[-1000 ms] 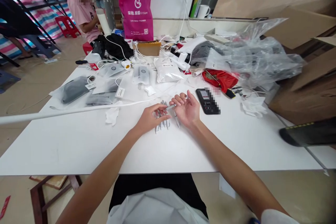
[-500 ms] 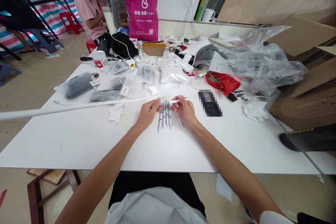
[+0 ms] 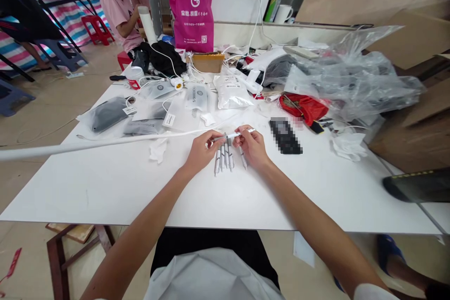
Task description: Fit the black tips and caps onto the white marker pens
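Between my two hands a white pen (image 3: 232, 135) with a grey grip end is held level above the table. My left hand (image 3: 204, 150) pinches its grey end, and my right hand (image 3: 251, 147) is closed round the white barrel. Just below the hands several white and grey pens (image 3: 223, 157) lie side by side, pointing toward me. One more pen (image 3: 243, 158) lies a little apart, partly under my right hand. The fingertips cover parts of the held pen.
A white cable (image 3: 105, 145) crosses in front from the left. Plastic-bagged items (image 3: 108, 115) and a white packet (image 3: 232, 93) lie behind the hands. To the right are a blurred-out black object (image 3: 285, 136), a red pouch (image 3: 305, 107) and crumpled tissue (image 3: 348, 145). A person (image 3: 123, 14) sits at far left.
Both hands still hold the pen. My left fingers have shifted at its grey end. The whole view has moved slightly, and a foot in a blue shoe shows at lower right.
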The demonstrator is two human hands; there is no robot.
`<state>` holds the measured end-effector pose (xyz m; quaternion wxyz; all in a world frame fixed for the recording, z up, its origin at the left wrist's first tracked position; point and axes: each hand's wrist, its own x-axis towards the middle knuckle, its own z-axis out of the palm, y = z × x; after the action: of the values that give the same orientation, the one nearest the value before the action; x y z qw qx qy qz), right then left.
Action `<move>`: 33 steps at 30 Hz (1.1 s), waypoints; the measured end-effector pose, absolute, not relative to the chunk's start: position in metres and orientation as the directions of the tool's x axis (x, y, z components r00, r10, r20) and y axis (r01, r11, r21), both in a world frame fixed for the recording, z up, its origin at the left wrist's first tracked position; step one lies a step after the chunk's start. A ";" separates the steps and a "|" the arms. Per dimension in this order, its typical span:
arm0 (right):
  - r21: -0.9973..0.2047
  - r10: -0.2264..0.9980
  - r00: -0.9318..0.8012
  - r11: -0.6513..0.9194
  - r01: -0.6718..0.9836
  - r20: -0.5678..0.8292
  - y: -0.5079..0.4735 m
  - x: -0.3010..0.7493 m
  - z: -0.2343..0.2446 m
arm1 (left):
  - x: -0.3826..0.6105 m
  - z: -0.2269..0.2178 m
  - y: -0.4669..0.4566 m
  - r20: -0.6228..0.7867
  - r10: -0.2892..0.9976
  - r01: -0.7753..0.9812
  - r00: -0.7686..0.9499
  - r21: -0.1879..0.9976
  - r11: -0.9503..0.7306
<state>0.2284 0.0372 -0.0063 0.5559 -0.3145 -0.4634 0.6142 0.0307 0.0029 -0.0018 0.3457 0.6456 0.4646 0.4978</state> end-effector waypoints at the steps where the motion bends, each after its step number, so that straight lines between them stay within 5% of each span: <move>1: -0.923 0.973 -0.187 0.054 -0.381 0.134 0.037 0.228 -0.006 | 0.030 -0.002 0.003 0.288 0.955 0.260 0.062 0.920 -0.295; 4: -0.933 0.969 -0.196 0.074 -0.351 0.150 0.035 0.229 -0.006 | 0.027 -0.004 0.005 0.223 0.974 0.270 0.025 0.937 -0.222; 9: -0.946 0.969 -0.190 0.096 -0.310 0.160 0.037 0.231 -0.010 | 0.024 -0.005 0.009 0.413 0.905 0.339 0.098 0.841 -0.421; 13: -0.956 0.970 -0.177 0.116 -0.269 0.167 0.039 0.234 -0.011 | 0.021 -0.004 0.010 0.438 0.889 0.390 0.132 0.802 -0.453; 19: -0.955 0.907 -0.321 0.296 0.025 0.272 0.041 0.248 -0.006 | 0.008 -0.001 0.013 0.410 0.863 0.468 0.293 0.726 -0.504; 23: -0.813 0.843 -0.409 0.490 0.314 0.349 0.043 0.257 -0.008 | 0.004 -0.009 0.018 0.419 0.839 0.586 0.347 0.601 -0.543; 28: -0.593 0.712 -0.560 0.685 0.423 0.424 0.045 0.256 -0.015 | 0.006 -0.019 0.020 0.452 0.829 0.626 0.330 0.552 -0.551; 33: -0.471 0.699 -0.566 0.714 0.518 0.436 0.046 0.257 -0.016 | 0.004 -0.019 0.022 0.457 0.824 0.648 0.335 0.524 -0.553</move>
<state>0.2569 0.0459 -0.0163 0.3086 -0.3488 -0.8727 0.1465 0.0040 0.0215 -0.0193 0.1248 0.8074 0.4558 0.3532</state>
